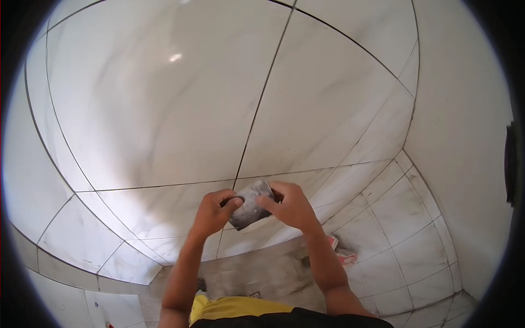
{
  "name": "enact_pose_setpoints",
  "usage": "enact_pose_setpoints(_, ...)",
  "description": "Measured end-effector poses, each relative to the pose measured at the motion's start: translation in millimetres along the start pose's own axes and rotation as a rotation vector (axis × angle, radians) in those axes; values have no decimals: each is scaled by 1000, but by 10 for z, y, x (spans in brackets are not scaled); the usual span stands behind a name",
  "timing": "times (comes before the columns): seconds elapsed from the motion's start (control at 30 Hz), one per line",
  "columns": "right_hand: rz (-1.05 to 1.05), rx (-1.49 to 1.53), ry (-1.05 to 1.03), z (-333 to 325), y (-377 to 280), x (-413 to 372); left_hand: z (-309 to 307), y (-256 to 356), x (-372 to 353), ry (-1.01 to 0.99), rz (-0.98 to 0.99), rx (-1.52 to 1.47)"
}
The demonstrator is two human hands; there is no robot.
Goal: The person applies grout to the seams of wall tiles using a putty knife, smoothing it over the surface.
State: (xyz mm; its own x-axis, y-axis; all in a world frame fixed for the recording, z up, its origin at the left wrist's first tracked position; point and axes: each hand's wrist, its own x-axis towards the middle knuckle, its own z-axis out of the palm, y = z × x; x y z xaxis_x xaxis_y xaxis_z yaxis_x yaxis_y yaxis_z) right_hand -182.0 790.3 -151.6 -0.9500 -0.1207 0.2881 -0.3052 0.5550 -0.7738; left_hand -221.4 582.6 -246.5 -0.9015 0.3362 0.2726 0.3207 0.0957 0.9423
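Note:
Both my hands hold a flat grey pad (250, 205), dusty and roughly square, in front of a white marble-look tiled wall (164, 109). My left hand (214, 210) pinches its left edge with thumb and fingers. Gripping the pad's right edge is my right hand (290, 205), its thumb laid across the face. The pad sits close to a vertical grout line (257, 109) where it meets a horizontal one.
A side wall of smaller white tiles (415, 235) meets the big-tiled wall at the right. Below, a dusty floor (262, 273) holds a pink and white scrap (342, 251). A dark fitting (511, 164) sits on the plain wall at far right.

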Motion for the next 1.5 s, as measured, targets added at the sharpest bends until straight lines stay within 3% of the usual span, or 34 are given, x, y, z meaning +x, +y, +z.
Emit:
enact_pose_setpoints(0.03, 54, 36, -188, -16, 34, -20, -82, 250, -58, -6, -13, 20)
enact_pose_setpoints(0.1, 128, 157, -228, 134, 304, -68, -161, 652, -138, 119, 91, 373)
enact_pose_setpoints(0.17, 112, 684, 139, 361, 485, -84, -280, 652, -111, 492, 263, 170)
enact_pose_setpoints(0.2, 140, 989, 199, 466, 536, -91, -338, 647, -141, 580, 246, 64)
enact_pose_setpoints(0.23, 131, 1017, 205, 568, 494, -71, -310, 663, -153, 571, 254, 92)
enact_pose_setpoints(0.3, 70, 1444, 268, 828, 369, -55, -224, 663, -186, 270, 22, -306)
enact_pose_setpoints(0.33, 72, 1472, 274, 948, 320, -25, -85, 673, -148, 263, 113, -283)
enact_pose_setpoints(0.37, 81, 1650, 186, 1055, 266, 26, -20, 708, -107, 254, 107, -258)
enact_pose_setpoints(0.43, 86, 1849, 109, 1300, 245, 100, 85, 804, 20, 513, 179, 265)
enact_pose_setpoints(0.47, 63, 1946, -20, 1459, 313, 188, 154, 922, 140, 647, 199, 265)
enact_pose_setpoints(0.5, 36, 2037, -156, 1534, 352, 235, 117, 1014, 194, 637, 202, 283)
enact_pose_setpoints(0.57, 67, 2029, -112, 1438, 267, 266, -42, 1138, 263, 502, 107, 536)
enact_pose_setpoints(0.6, 115, 1898, -57, 1407, 294, 284, -90, 1170, 295, 517, 178, 568)
enact_pose_setpoints(0.67, 163, 1772, -9, 1384, 323, 340, -177, 1310, 313, 472, 125, 621)
enact_pose_setpoints(0.73, 113, 1364, 5, 1302, 244, 369, -171, 1394, 337, 425, 57, 664)
enact_pose_setpoints(0.8, 54, 1282, 25, 1302, 237, 488, -109, 1430, 411, 502, 413, 642)
enact_pose_setpoints(0.83, -6, 1197, 46, 1322, 228, 533, -112, 1477, 412, 498, 407, 646)
enact_pose_setpoints(0.9, -22, 1291, 47, 1351, 205, 621, -116, 1570, 418, 480, 180, 733)
enact_pose_setpoints(1.03, -12, 1548, 147, 1486, 138, 557, -83, 1396, 381, 474, 207, 908)
enact_pose_setpoints(1.17, 18, 1472, 35, 1475, 197, 576, -147, 1416, 376, 389, 176, 886)
enact_pose_setpoints(1.23, -87, 1506, 98, 1300, -1, 608, -130, 1498, 397, 464, 249, 897)
enact_pose_setpoints(1.37, -78, 1474, 152, 1407, 70, 605, -31, 1431, 386, 465, 275, 914)
enact_pose_setpoints(1.43, 20, 1551, 166, 1459, 38, 537, -45, 1377, 332, 396, 172, 934)
enact_pose_setpoints(1.5, -54, 1527, 189, 1428, -13, 631, -81, 1437, 381, 420, 284, 885)
